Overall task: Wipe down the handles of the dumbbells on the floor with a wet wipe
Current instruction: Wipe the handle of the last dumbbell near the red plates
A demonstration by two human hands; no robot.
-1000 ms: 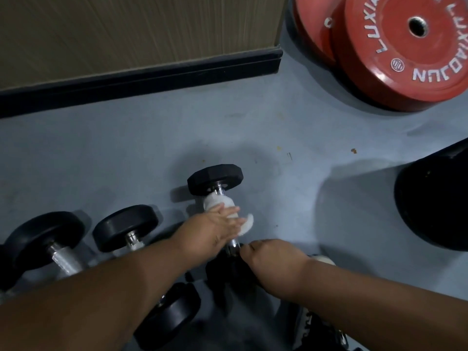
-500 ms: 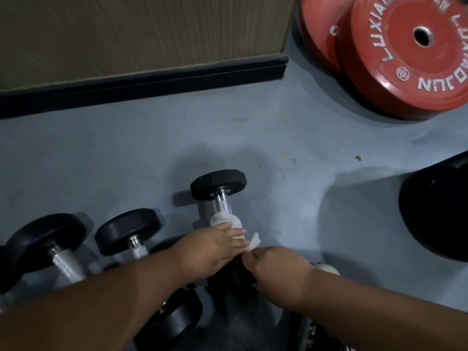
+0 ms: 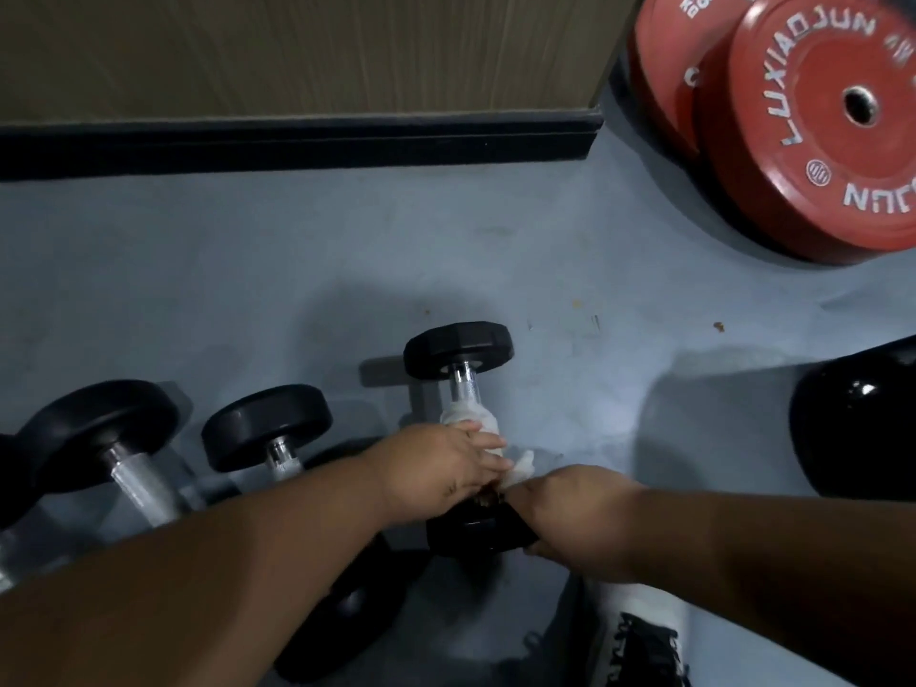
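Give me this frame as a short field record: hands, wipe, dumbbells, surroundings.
left hand: grips the wet wipe wrapped round the handle of the right dumbbell
right hand: holds that dumbbell's near head, steadying it
handle: bare chrome between wipe and far head
other dumbbells: two on the floor to the left, left dumbbell and middle dumbbell, handles bare
surroundings: red weight plates upper right; black round object at right edge

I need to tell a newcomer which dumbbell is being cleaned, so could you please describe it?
On the grey floor lies a row of black dumbbells. It is the rightmost dumbbell, the only one with a white wet wipe wrapped round its handle.
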